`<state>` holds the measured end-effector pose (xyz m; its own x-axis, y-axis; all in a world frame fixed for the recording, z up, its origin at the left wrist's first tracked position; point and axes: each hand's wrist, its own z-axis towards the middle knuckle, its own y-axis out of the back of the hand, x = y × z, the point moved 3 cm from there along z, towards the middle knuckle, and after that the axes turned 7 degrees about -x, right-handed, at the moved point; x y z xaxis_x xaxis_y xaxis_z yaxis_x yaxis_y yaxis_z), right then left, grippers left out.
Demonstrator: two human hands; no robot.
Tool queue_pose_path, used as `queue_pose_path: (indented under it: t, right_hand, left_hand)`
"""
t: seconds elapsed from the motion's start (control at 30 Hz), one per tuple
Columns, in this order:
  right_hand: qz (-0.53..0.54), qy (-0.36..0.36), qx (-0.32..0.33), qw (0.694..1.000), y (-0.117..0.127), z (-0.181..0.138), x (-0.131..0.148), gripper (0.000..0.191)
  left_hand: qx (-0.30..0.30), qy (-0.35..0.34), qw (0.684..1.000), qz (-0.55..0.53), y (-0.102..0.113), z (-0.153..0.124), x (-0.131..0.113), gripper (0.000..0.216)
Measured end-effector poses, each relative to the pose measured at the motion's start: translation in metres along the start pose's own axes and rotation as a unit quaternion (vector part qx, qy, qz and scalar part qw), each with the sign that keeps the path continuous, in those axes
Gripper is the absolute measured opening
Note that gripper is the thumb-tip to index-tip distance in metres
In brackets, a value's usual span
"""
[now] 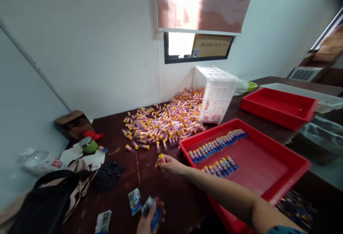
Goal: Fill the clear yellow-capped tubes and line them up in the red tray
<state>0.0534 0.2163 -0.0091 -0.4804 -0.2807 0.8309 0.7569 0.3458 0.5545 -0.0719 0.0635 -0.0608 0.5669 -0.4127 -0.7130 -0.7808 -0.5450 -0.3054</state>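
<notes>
My right hand point(171, 164) reaches out over the dark wooden table and is closed on a small clear tube with a yellow cap point(161, 159), just in front of a big pile of such tubes point(166, 121). My left hand point(149, 219) is at the bottom edge, closed on a small blue-and-white label or packet point(153, 215). Two similar printed labels point(134, 201) lie on the table beside it. Right of my right arm stands a red tray point(284, 155) holding two rows of tubes wrapped in blue labels point(218, 142).
A white perforated basket point(218, 94) lies tipped on its side behind the pile. A second red tray point(278, 107) sits at the far right. Bags, a green tape roll point(88, 144), papers and a dark mesh piece point(108, 175) crowd the left side of the table.
</notes>
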Motion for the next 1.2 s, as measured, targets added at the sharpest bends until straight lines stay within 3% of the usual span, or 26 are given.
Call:
queue_pose_path:
  t: [0.03, 0.1, 0.17, 0.27, 0.3, 0.37, 0.47, 0.57, 0.7, 0.77, 0.87, 1.03, 1.2]
  right_hand:
    - [0.11, -0.007, 0.009, 0.994, -0.004, -0.015, 0.005, 0.011]
    - [0.323, -0.031, 0.012, 0.946, -0.006, -0.045, 0.017, 0.017]
    - [0.403, -0.061, -0.019, 0.913, 0.007, -0.068, 0.023, 0.029]
    - [0.329, -0.086, -0.125, 0.932, 0.052, -0.083, 0.017, 0.034]
    - [0.299, -0.092, -0.137, 0.94, 0.065, -0.086, 0.014, 0.033]
    - [0.247, -0.093, -0.1, 0.959, 0.078, -0.092, 0.011, 0.031]
    - [0.192, -0.029, -0.04, 0.98, 0.072, -0.107, 0.018, 0.03]
    - [0.197, 0.019, -0.019, 0.98, 0.06, -0.121, 0.024, 0.035]
    - [0.172, 0.021, -0.052, 0.983, 0.071, -0.125, 0.016, 0.025]
    - [0.118, 0.059, -0.073, 0.989, 0.081, -0.125, 0.015, 0.014]
    - [0.068, 0.105, -0.046, 0.991, 0.08, -0.127, 0.021, 0.004]
    - [0.056, 0.119, 0.017, 0.991, 0.057, -0.128, 0.031, 0.017]
    - [0.062, 0.105, -0.005, 0.992, 0.059, -0.124, 0.03, 0.023]
  left_hand:
    - [0.008, 0.002, 1.0, -0.029, -0.013, -0.005, -0.003, 0.04]
    - [0.028, 0.012, 0.997, -0.078, -0.035, -0.016, -0.008, 0.032]
    - [0.03, 0.013, 0.995, -0.089, -0.048, -0.024, -0.012, 0.027]
    - [0.089, -0.003, 0.995, -0.049, -0.052, -0.03, -0.011, 0.027]
    - [0.103, -0.017, 0.994, -0.039, -0.051, -0.032, -0.01, 0.029]
    - [0.118, -0.045, 0.992, -0.02, -0.049, -0.037, -0.007, 0.033]
    - [0.124, -0.079, 0.989, -0.003, -0.051, -0.045, -0.004, 0.034]
    - [0.141, -0.09, 0.986, -0.001, -0.054, -0.054, -0.007, 0.036]
    - [0.171, -0.056, 0.983, 0.024, -0.05, -0.06, -0.01, 0.039]
    - [0.159, -0.058, 0.983, 0.065, -0.044, -0.058, -0.009, 0.036]
    - [0.116, -0.098, 0.981, 0.117, -0.042, -0.054, -0.006, 0.033]
    - [0.152, -0.107, 0.971, 0.15, -0.055, -0.057, 0.001, 0.034]
    - [0.174, -0.099, 0.966, 0.161, -0.054, -0.06, -0.005, 0.033]
